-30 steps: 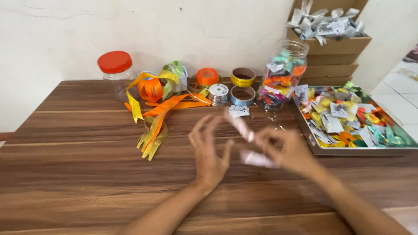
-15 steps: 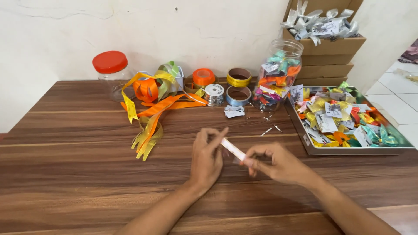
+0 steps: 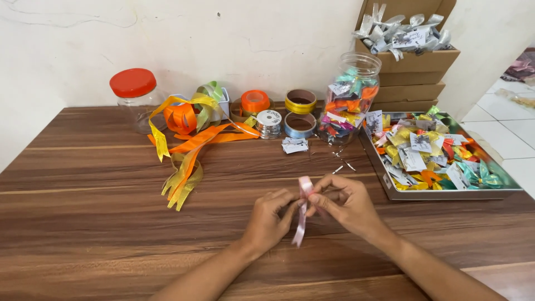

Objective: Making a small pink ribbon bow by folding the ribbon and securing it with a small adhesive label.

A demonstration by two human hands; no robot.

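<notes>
left hand (image 3: 270, 216), right hand (image 3: 344, 203), pinching pink ribbon (image 3: 301, 214)

Fingers (image 3: 290, 207) hide the pink ribbon's (image 3: 301, 220) middle; forearms cut off below.

The ribbon strip (image 3: 301, 214) is pale pink. The bench (image 3: 83, 223) is dark brown wood grain with lighter streaks. The loose ribbons (image 3: 186, 153) are orange, yellow and olive-gold. The empty jar (image 3: 132, 97) has a red lid. The metal tray (image 3: 440, 192) holds bows of yellow, orange, green and teal, perhaps with white tags.
</notes>
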